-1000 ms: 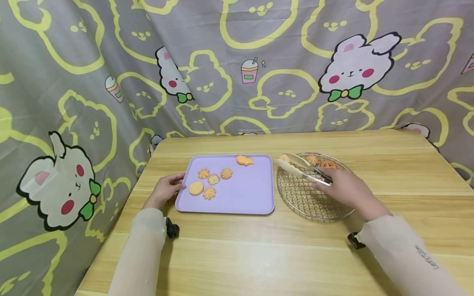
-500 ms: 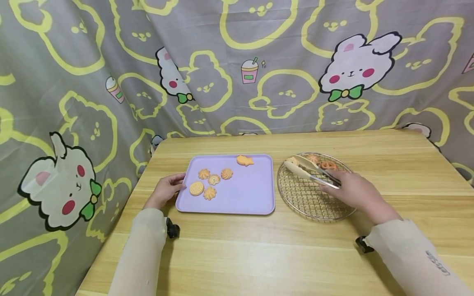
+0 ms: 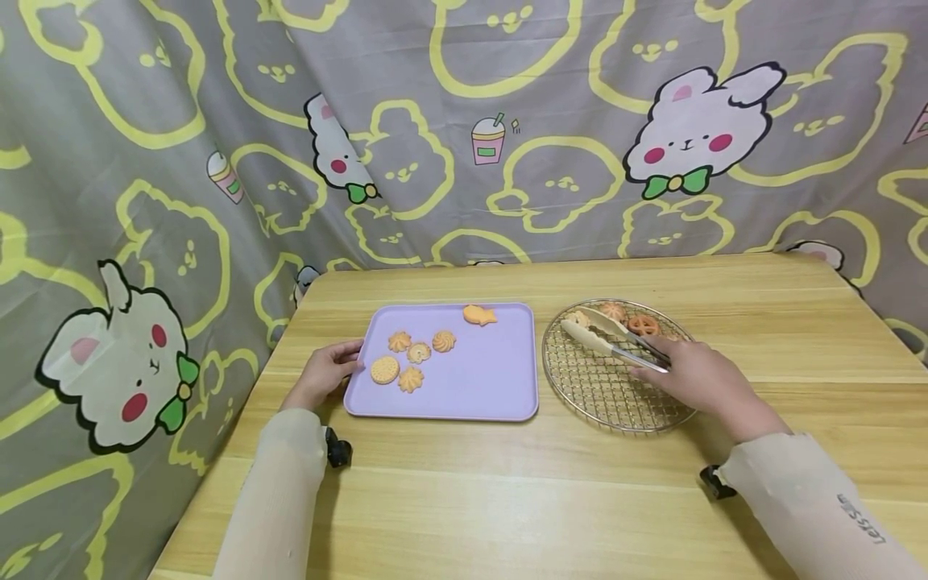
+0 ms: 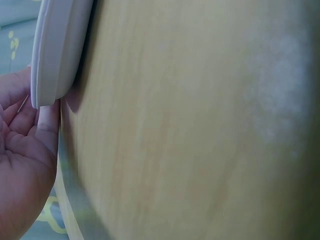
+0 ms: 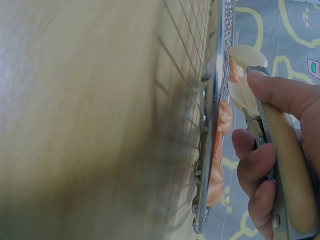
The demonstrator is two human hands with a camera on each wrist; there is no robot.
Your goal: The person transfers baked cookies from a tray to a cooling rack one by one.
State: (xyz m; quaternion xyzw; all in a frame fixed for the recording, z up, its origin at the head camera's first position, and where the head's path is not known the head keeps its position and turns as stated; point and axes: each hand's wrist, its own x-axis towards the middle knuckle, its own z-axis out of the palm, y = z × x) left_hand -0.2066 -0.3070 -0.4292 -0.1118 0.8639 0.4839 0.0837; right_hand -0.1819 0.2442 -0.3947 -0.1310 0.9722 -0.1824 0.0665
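My left hand (image 3: 328, 372) rests its extended fingertips against the left rim of a lilac tray (image 3: 478, 387). On the tray lie a fish-shaped cookie (image 3: 479, 315), a round cookie (image 3: 385, 370) and several flower-shaped cookies (image 3: 410, 379). To the right, my right hand (image 3: 706, 377) grips a pair of tongs (image 3: 629, 346) by the metal handles; the right wrist view shows thumb and fingers curled round them. The pale tong tips reach low over a round wire rack (image 3: 609, 403), on either side of a small cookie (image 3: 577, 319).
A pretzel-shaped cookie (image 3: 643, 325) and a ridged cookie (image 3: 612, 310) lie on the rack just behind the tongs. Another cookie (image 3: 666, 337) shows partly behind the right hand. A printed curtain (image 3: 449, 209) hangs along the back and left of the wooden table (image 3: 493, 499).
My right hand has moved a little to the right and lowered the tongs with the small cookie onto the rack. The left hand and tray have stayed put.
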